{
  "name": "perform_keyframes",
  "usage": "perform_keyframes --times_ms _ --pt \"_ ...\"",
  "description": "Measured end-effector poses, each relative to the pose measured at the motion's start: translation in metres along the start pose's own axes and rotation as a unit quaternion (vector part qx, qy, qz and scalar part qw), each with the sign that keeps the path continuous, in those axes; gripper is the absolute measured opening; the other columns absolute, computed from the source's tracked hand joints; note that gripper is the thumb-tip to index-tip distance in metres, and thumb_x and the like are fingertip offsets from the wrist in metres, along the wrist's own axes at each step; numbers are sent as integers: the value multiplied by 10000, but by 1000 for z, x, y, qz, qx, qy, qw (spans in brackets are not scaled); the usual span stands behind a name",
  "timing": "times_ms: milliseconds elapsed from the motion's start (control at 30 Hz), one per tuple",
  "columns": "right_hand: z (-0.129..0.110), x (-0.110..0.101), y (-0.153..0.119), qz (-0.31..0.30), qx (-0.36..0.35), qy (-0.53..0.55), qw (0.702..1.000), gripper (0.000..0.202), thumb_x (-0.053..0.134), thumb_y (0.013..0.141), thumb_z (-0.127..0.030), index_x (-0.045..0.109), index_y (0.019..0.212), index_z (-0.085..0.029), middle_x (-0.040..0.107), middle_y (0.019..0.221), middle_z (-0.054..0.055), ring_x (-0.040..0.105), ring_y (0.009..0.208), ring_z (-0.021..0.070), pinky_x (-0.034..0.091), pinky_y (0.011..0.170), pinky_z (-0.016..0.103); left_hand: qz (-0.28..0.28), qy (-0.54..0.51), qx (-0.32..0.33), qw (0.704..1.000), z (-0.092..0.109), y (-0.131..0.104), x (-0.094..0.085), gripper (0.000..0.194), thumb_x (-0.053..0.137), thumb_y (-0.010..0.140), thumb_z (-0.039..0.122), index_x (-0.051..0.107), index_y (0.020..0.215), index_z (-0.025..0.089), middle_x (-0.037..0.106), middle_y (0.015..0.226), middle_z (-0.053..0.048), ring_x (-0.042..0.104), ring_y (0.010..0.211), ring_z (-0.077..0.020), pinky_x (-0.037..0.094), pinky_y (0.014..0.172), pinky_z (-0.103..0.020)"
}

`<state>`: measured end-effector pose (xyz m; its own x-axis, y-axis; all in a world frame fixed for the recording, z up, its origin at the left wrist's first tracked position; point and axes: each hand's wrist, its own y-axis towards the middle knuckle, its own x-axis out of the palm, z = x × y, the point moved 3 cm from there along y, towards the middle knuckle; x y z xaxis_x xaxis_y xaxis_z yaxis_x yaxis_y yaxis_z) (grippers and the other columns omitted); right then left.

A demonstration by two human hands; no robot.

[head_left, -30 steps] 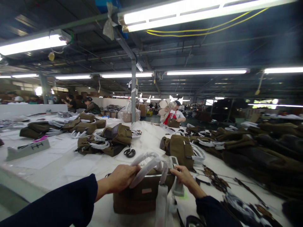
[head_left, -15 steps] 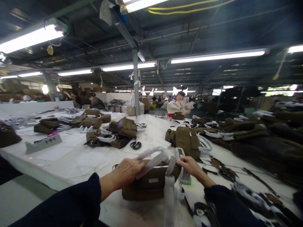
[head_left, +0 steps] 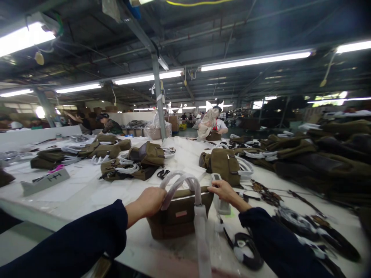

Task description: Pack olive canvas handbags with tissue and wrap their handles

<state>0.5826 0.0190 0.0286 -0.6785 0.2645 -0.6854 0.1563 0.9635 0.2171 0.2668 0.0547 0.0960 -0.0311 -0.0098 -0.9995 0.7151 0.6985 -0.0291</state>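
An olive-brown handbag (head_left: pixel 174 222) stands upright before me at the table's front edge, with a zip along its top and a small label on its front. My left hand (head_left: pixel 153 200) is closed on its upper left corner; the fingertips are hidden. At the upper right corner, my right hand (head_left: pixel 223 191) pinches the rim between thumb and fingers. Two handles (head_left: pixel 182 179) wrapped in pale film arch over the top. A long wrapped strap (head_left: pixel 202 239) hangs down the right of the bag's front. Just behind my right hand lies a grey handheld device (head_left: pixel 222 206).
More olive bags (head_left: pixel 224 164) lie behind and left on the white table (head_left: pixel 95 197), with a large pile (head_left: pixel 319 158) at right. Coiled straps (head_left: pixel 246 251) lie near my right sleeve. A grey box-like holder (head_left: pixel 46 181) sits at left. A co-worker (head_left: pixel 213 123) stands across the table.
The handles now arch upright over the bag instead of leaning across it. My right hand has moved from beside a handle to the bag's right corner. The view has shifted slightly.
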Motion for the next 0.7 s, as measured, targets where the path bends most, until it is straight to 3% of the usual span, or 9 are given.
perform_keyframes --times_ms 133,233,333,467,533,600,700 --pt "10 -8 -3 13 -2 -10 1000 300 551 737 -413 454 552 -198 359 509 -52 391 529 113 268 488 234 26 -7 10 1000 -18 -12 -13 185 530 825 297 683 782 203 713 808 -96 654 779 -262 421 648 -307" --pt "18 -19 -5 20 6 -13 1000 314 522 756 -441 473 563 -198 383 515 -46 405 509 118 268 472 237 27 -93 -13 995 -42 -26 -14 205 531 817 343 631 698 210 639 671 -27 573 661 -196 348 576 -263" --pt "18 -26 -2 32 0 -25 999 325 579 735 -445 495 544 -196 413 504 -42 418 507 123 267 482 247 -39 -219 -30 974 -58 -36 -1 206 548 768 354 548 635 197 524 557 23 467 550 -149 297 513 -242" --pt "13 -29 5 71 3 -41 997 372 664 714 -478 498 533 -198 467 500 -32 447 526 134 282 513 259 -118 -343 -49 931 -64 -45 22 251 513 786 401 477 644 197 468 527 46 407 476 -122 271 463 -234" --pt "11 -28 1 83 16 -41 996 352 637 753 -511 538 618 -201 524 535 -23 487 530 144 329 528 265 -84 -314 -63 943 -65 -50 25 261 503 814 414 488 670 197 495 543 38 451 492 -133 298 476 -238" --pt "3 -28 -9 121 17 -22 992 315 595 803 -513 590 828 -199 624 695 7 562 616 164 410 594 276 3 -254 -69 965 -63 -53 21 229 525 828 414 533 755 197 575 633 16 527 574 -158 357 535 -254" --pt "-27 -26 -31 182 -31 49 982 432 616 817 -496 548 1135 -212 653 1041 72 615 827 189 485 705 292 136 -245 -38 959 -52 -49 7 309 604 811 409 560 1037 204 660 994 -52 610 842 -210 456 710 -307"
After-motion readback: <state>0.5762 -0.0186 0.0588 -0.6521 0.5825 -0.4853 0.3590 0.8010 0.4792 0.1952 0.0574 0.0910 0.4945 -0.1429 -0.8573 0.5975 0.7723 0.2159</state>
